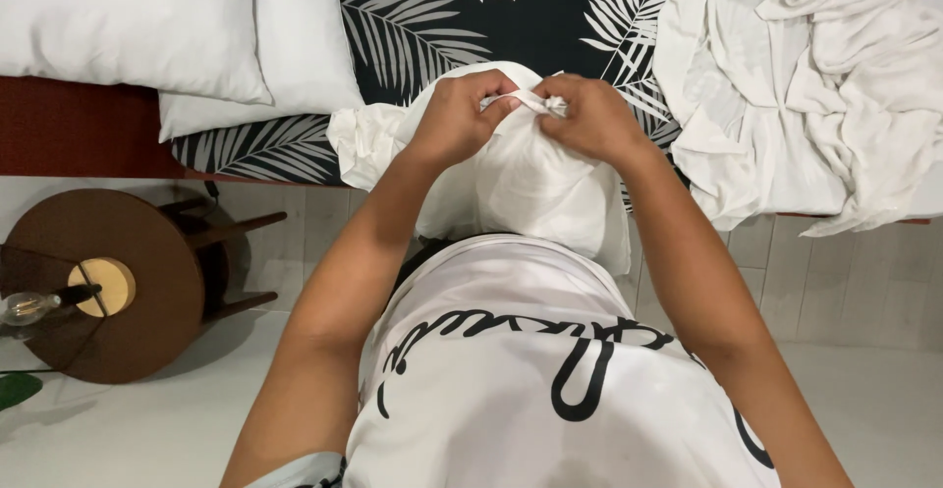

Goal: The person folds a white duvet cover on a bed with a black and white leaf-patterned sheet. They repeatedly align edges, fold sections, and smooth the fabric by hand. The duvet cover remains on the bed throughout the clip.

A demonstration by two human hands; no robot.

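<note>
The bed [530,17] fills the far side of the view, covered by a black sheet printed with white palm leaves, its edge just in front of the person. On its right side lies a heap of crumpled white linen [815,85], loose and unfolded, spilling over the edge toward the tiled floor [864,292]. On the left two white pillows [147,27] overlap, one partly on top of the other.

Between these, against the bed's edge, stands the white pillowcase [530,189], bulging as if stuffed, its lower part hidden behind the person's white printed shirt. Resting there, the bed seems to take its weight, which leaves both hands free to work at the top.

The left hand [457,115] and the right hand [589,115] meet at the gathered top of the pillowcase, each grip clamped on a twisted bunch of the fabric, fingers pinched together, knuckles nearly touching. The cloth is drawn tight into a short rope between them.

Lower left, on the floor and well apart from the hands, stands a round wooden side table [108,287] with a bare bulb lamp [34,303] over it. Nothing stands between the hands and the cloth.
</note>
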